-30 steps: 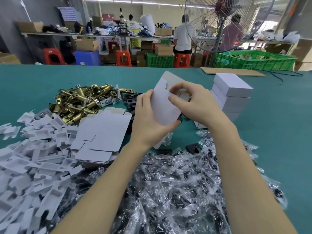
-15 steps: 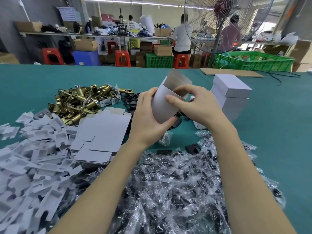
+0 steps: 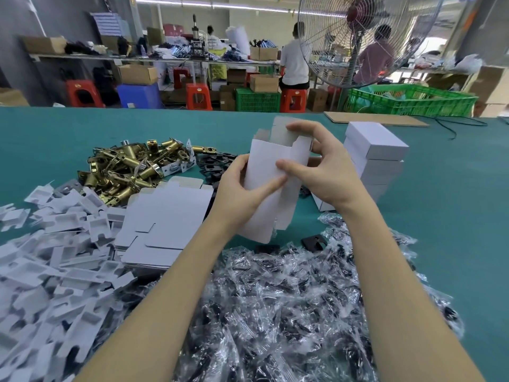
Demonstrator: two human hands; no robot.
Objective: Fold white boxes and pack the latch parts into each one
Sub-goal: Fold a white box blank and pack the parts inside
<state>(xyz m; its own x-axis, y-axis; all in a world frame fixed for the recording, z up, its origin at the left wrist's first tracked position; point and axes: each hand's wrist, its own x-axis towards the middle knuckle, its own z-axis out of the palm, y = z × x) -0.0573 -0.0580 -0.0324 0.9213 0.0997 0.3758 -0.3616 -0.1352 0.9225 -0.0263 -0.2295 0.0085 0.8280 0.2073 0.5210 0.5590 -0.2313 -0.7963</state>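
Bare teal table surface (image 3: 454,216) lies open to the right of the tall stack of closed white cardboard boxes (image 3: 374,158) and along the far edge. Towards the left, a heap of brass-coloured metal latch parts (image 3: 129,166), a stack of flat white box blanks (image 3: 165,216) and a spread of white card inserts (image 3: 55,257) cover the cloth. Nearest the person, a mound of clear plastic bags holding black parts (image 3: 289,312) fills the front. A narrow teal gap stays between this mound and the box stack.
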